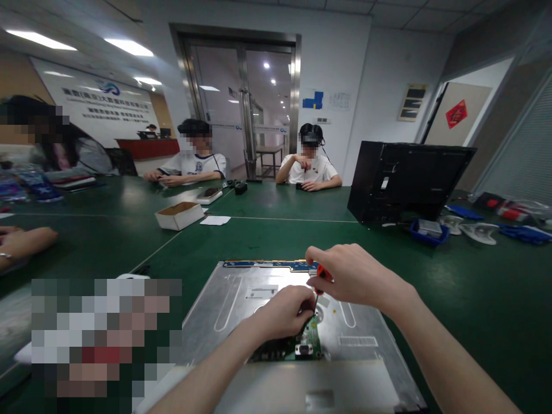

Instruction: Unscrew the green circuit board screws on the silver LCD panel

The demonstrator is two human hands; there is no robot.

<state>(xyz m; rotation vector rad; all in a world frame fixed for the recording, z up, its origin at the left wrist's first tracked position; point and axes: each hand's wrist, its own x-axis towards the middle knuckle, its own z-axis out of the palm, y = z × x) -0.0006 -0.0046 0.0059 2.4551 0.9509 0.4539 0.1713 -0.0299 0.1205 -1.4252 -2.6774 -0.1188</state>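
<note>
Gripping a red-handled screwdriver [323, 273] in the right fingers [318, 253], pointing it down toward a green circuit board [311, 338]. Bending the left fingers [305, 295] close by its thin shaft; cannot tell if pinching anything. Reaching over a big flat silver metal panel [368, 322], board on top, dark green surface [457, 299] below.

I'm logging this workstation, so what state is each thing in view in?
Silver rectangular metal panel: lying flat
Green rectangular circuit board: on the panel, partly covered
Bare left hand: fingers curled at the board, grip unclear
Red-handled metal screwdriver: held shaft down in the bare right hand
White rectangular cardboard box: open-topped
Black boxy plastic casing: standing
White oblong ceiling lights: lit
</note>
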